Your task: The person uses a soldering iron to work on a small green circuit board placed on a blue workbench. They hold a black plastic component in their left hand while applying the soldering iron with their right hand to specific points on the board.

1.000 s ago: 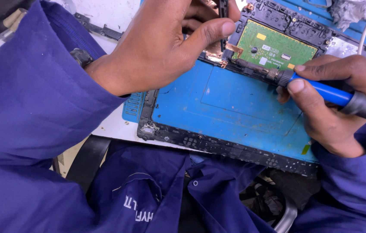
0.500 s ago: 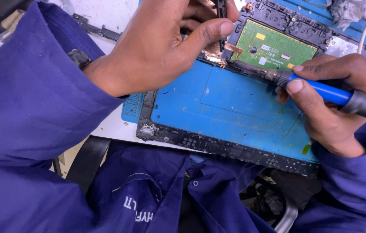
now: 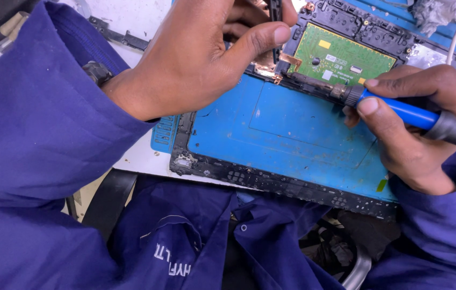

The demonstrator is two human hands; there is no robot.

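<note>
Two grips: right hand (image 3: 421, 129) holds soldering iron (image 3: 400, 110), left hand (image 3: 201, 59) pinches black strip (image 3: 275, 16).

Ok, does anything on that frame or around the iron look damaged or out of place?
Yes. The black frame looks rough and chipped at its near left corner, with pale residue there. The right hand holds the iron; the left hand pinches a thin black tool.

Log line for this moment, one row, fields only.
left hand: pinching thin dark tool | right hand: gripping blue-handled soldering iron | tip: at edge of green circuit board | base: black laptop frame
</note>
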